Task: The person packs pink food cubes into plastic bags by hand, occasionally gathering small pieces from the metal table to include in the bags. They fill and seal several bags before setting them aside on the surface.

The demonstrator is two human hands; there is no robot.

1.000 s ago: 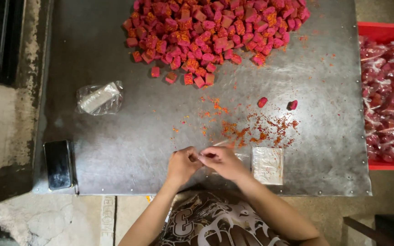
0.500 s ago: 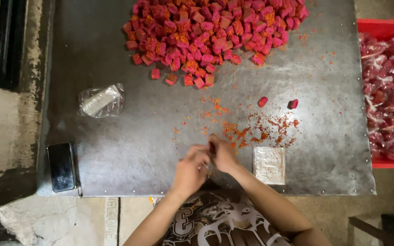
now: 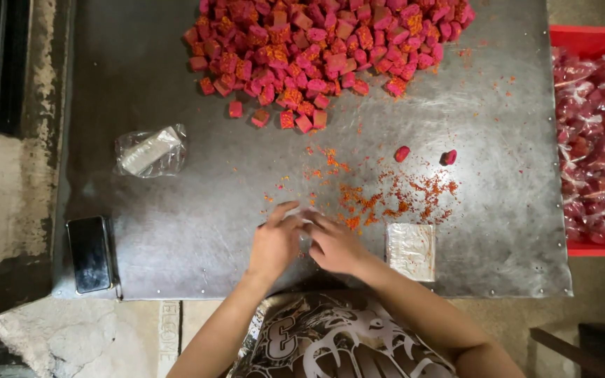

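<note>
My left hand (image 3: 273,243) and my right hand (image 3: 335,246) meet near the front edge of a grey metal table (image 3: 176,210). Between their fingertips they pinch a small clear wrapper (image 3: 305,215); what is inside it is hidden by my fingers. Orange crumbs (image 3: 386,199) are scattered just beyond my hands. A flat stack of clear wrappers (image 3: 411,250) lies right of my right hand. At the table's far side sits a big pile of pink-red cubes (image 3: 316,49), and two loose pieces (image 3: 402,153) (image 3: 449,157) lie apart from it.
A clear bag holding a white block (image 3: 150,150) lies on the left of the table. A dark phone (image 3: 90,253) rests at the front left corner. A red crate (image 3: 582,35) of wrapped pieces stands off the right edge.
My hands have stayed together at the front edge and shifted slightly, the fingers working on the wrapper. The camera view has drifted a little.
</note>
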